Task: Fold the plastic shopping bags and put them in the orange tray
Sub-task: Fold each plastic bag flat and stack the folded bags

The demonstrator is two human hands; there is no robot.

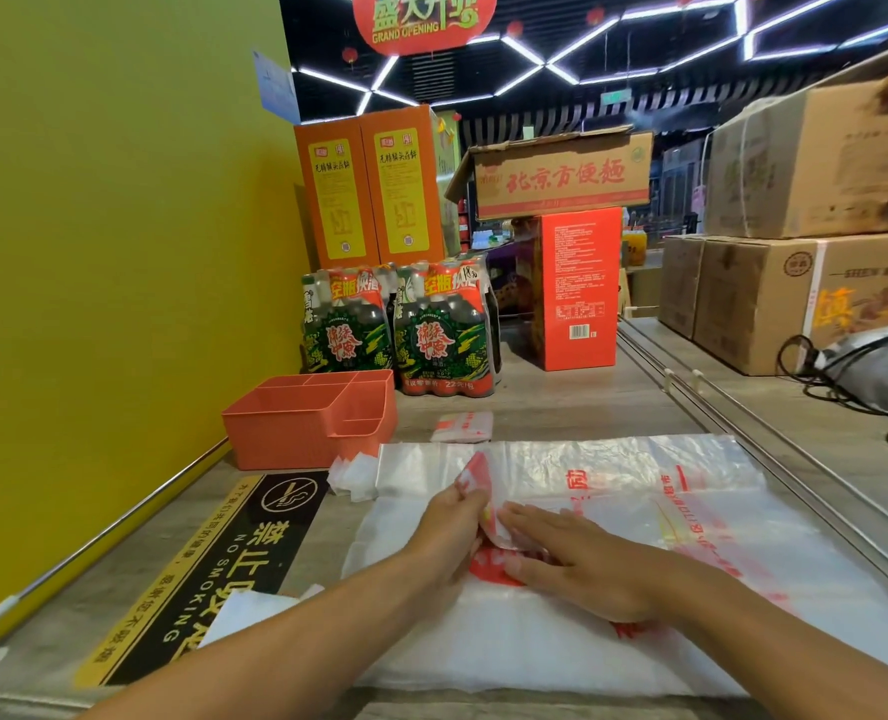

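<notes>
Shop counter (561, 402) | crinkled translucent red-printed bag (613, 491) | left hand (452, 527) pinches fold | right hand (582, 563) flat, released

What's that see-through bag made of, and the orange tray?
The see-through shopping bag with red print looks like thin, glossy plastic film: it crinkles, shines, and the counter shows through. The orange divided tray looks like hard moulded plastic with a matte finish: straight thin walls, even colour, no shine.

Translucent white plastic bag (613, 491) with red print, spread flat on counter, one edge lifted. Small folded bag (462, 426) beside orange tray (296, 433), divided compartments.
</notes>
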